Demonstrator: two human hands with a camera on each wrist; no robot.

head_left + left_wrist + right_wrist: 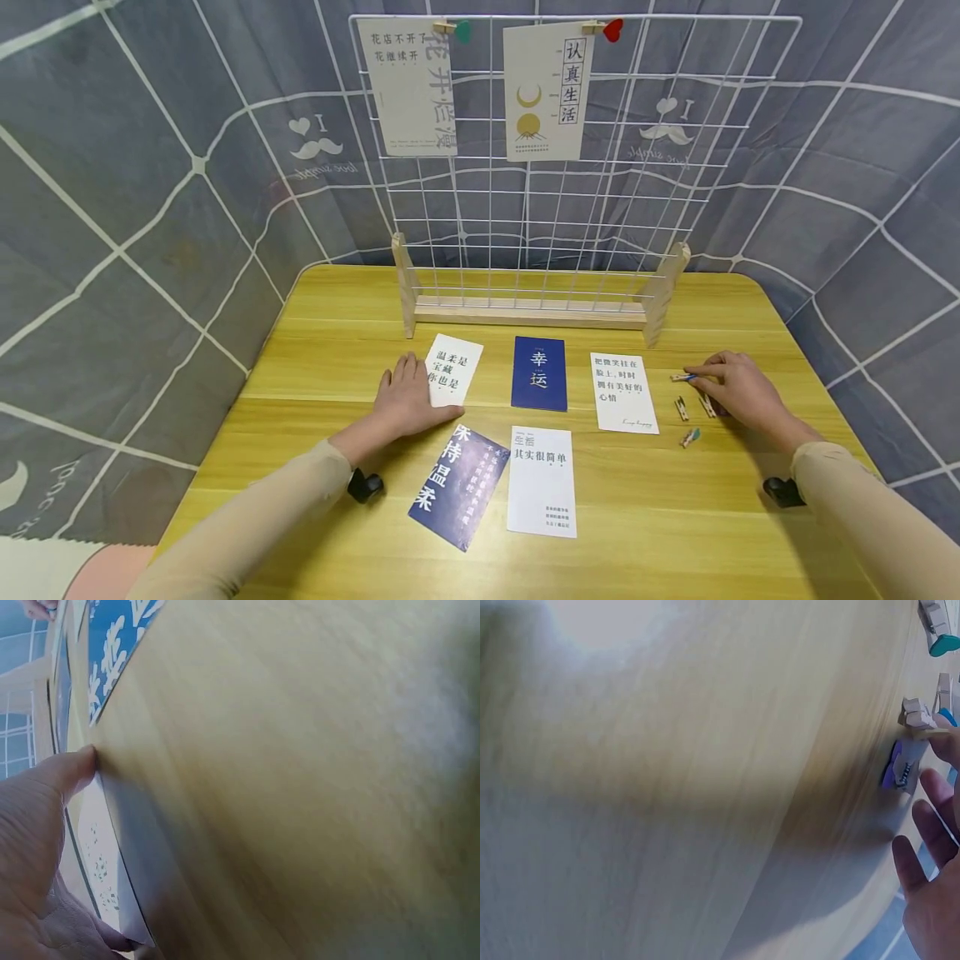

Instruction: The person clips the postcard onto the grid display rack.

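Head view, left hand: the left hand (408,398) lies flat on the yellow table (315,333), fingers straight, pressing the left edge of a white card (454,368).
Head view, right hand: the right hand (735,390) reaches over small wooden clips; its fingertips touch a blue-tipped clip (683,377); whether they pinch it I cannot tell.
Head view, loose clips: two clips (681,407) lie just beside the hand and a teal-tipped clip (690,437) lies nearer the table's front.
Head view, cards: a dark blue card (539,373) and three more cards lie between the hands.
Head view, grid rack: a wire grid (637,208) in a wooden stand holds two clipped cards (546,92).
Left wrist view: the thumb (71,769) presses the card's edge (112,817) onto the table.
Right wrist view: relaxed fingers (930,825) hover by a purple-tipped clip (901,766); other clips lie beyond.
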